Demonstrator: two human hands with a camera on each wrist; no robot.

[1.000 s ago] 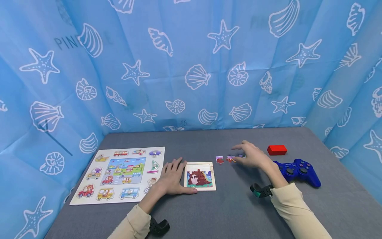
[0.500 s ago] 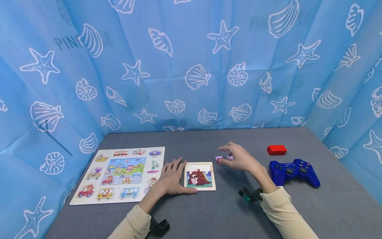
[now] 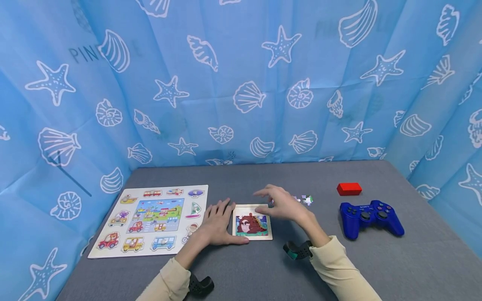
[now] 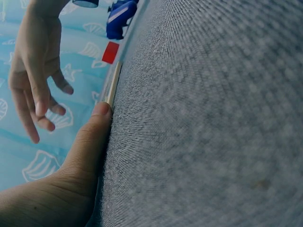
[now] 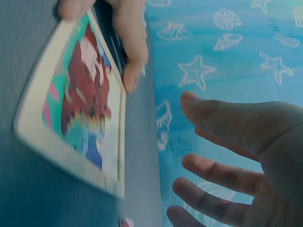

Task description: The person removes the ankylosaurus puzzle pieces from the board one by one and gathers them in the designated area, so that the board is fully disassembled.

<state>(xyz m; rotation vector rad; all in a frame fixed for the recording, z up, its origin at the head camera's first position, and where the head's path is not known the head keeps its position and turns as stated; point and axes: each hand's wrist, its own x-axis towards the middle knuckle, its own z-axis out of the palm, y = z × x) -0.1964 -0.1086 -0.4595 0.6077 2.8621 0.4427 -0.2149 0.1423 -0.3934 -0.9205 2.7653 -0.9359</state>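
Observation:
A small wooden jigsaw tray [image 3: 260,238] lies on the table, showing a red-brown dinosaur picture with a pale bare strip along its far side. My left hand [image 3: 218,228] rests at its left side with fingers extended; the thumb touches the near edge, seen also in the left wrist view. Over the tray's far right corner hovers my right hand [image 3: 284,205]. In the right wrist view, the right hand [image 5: 236,161] has thumb and fingers spread apart, with nothing visible between them. Loose jigsaw pieces [image 3: 308,200] lie just beyond it, partly hidden by that hand.
On the left lies a larger vehicle peg puzzle board [image 3: 96,248]. A blue game controller [image 3: 370,217] and a red block [image 3: 349,189] are on the right. A blue shell-print curtain [image 3: 241,83] hangs behind the grey table [image 3: 248,276].
The right hand has moved left, from over the loose pieces to the tray's far right corner, uncovering the rightmost piece. The left hand and the tray stay still.

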